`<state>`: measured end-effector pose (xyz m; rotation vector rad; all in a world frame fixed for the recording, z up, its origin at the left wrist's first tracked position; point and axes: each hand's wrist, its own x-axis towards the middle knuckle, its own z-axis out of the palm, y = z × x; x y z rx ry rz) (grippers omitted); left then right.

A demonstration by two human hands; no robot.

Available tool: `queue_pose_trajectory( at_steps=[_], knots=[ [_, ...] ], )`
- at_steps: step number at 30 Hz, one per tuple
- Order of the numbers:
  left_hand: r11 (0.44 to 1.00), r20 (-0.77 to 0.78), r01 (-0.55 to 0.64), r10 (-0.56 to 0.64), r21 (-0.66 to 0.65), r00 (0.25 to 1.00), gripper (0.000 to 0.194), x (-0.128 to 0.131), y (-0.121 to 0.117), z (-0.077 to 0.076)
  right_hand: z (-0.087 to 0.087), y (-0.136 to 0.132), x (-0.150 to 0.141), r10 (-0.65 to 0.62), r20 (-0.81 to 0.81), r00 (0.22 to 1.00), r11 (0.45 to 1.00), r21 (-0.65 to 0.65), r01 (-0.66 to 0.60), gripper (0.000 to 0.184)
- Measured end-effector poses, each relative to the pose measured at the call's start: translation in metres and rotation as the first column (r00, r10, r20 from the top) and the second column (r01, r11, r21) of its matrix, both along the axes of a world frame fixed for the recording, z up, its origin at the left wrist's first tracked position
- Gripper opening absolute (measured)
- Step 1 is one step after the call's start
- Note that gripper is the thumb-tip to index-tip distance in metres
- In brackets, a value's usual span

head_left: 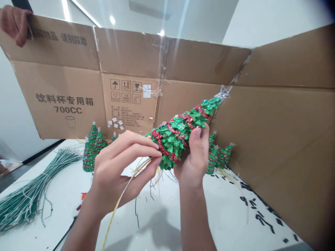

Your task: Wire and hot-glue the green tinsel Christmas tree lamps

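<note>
A small green Christmas tree (174, 141) with red garlands and a clear star on its tip is held tilted, tip pointing up and to the right. My right hand (193, 157) is wrapped round its lower side, thumb in front. At the tree's base, the fingers and thumb of my left hand (128, 164) are pinched together, touching the edge. Yellow and white wires (120, 198) run from that pinch down across my left palm. More thin wires hang beneath the base. My fingers partly hide the underside.
Cardboard panels (201, 69) stand behind and to the right. Several small trees stand at back left (89, 150) and back right (222, 156). A bundle of green wires (39, 184) lies left. Black bits (260, 218) litter the right. Another person's hand (15, 22) grips the cardboard.
</note>
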<state>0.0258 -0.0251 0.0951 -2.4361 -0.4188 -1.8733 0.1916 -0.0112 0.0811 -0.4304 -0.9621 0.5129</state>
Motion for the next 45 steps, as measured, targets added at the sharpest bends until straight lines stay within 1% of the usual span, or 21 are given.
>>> queue_pose_trajectory(
  at_steps=[4,8,12,18,21,24,27,30,32,36,38,41,43,45],
  knots=[
    [0.996,-0.040,-0.045,0.048,0.077,0.998,0.024,-0.002,0.000,-0.001,0.001,-0.002,0.000,0.013,0.011,1.000,1.000,0.028,-0.014,0.019],
    [0.991,-0.069,-0.051,0.060,0.120,0.996,0.026,-0.007,0.002,-0.001,0.002,-0.004,0.001,-0.051,0.017,0.999,0.998,0.024,0.051,0.019],
    [0.984,-0.094,-0.070,0.086,0.163,0.992,0.027,-0.008,0.003,-0.001,0.002,-0.005,0.004,-0.040,-0.011,0.999,0.999,0.032,0.040,0.019],
    [0.984,-0.104,-0.103,0.118,0.147,0.988,0.023,-0.005,0.001,-0.003,0.001,-0.001,0.003,-0.061,-0.003,0.998,0.996,0.062,0.061,0.022],
    [0.979,-0.127,-0.132,0.152,0.154,0.980,0.021,-0.004,-0.001,-0.003,0.000,-0.001,0.002,-0.143,0.014,0.990,0.988,0.053,0.142,0.026],
    [0.964,-0.164,-0.191,0.222,0.184,0.961,0.019,-0.004,-0.003,-0.001,-0.001,-0.003,0.002,-0.217,0.067,0.974,0.973,0.097,0.210,0.030],
    [0.928,-0.198,-0.275,0.327,0.252,0.924,0.016,-0.002,-0.005,0.002,-0.001,-0.005,0.002,-0.285,0.138,0.949,0.951,0.162,0.262,0.035],
    [0.885,-0.205,-0.338,0.413,0.321,0.887,0.016,-0.002,-0.006,0.002,-0.001,-0.007,-0.001,-0.380,0.203,0.902,0.917,0.208,0.340,0.039],
    [0.871,-0.206,-0.357,0.439,0.339,0.875,0.016,-0.002,-0.007,0.001,-0.002,-0.009,-0.003,-0.419,0.228,0.879,0.901,0.227,0.370,0.041],
    [0.859,-0.197,-0.364,0.451,0.359,0.870,0.017,-0.003,-0.005,0.000,-0.001,-0.014,-0.007,-0.436,0.245,0.866,0.893,0.236,0.383,0.043],
    [0.864,-0.187,-0.348,0.433,0.363,0.882,0.020,-0.003,-0.004,-0.001,0.000,-0.017,-0.008,-0.440,0.226,0.869,0.892,0.217,0.396,0.043],
    [0.893,-0.160,-0.287,0.358,0.347,0.920,0.025,-0.004,-0.002,-0.003,0.003,-0.017,-0.009,-0.408,0.142,0.902,0.910,0.135,0.391,0.037],
    [0.925,-0.148,-0.248,0.299,0.289,0.943,0.027,-0.005,0.000,-0.004,0.005,-0.014,-0.007,-0.328,0.052,0.943,0.944,0.040,0.327,0.031],
    [0.958,-0.161,-0.207,0.240,0.198,0.957,0.026,-0.004,0.002,-0.004,0.005,-0.009,-0.003,-0.214,-0.043,0.976,0.974,-0.080,0.211,0.026]
  ],
)
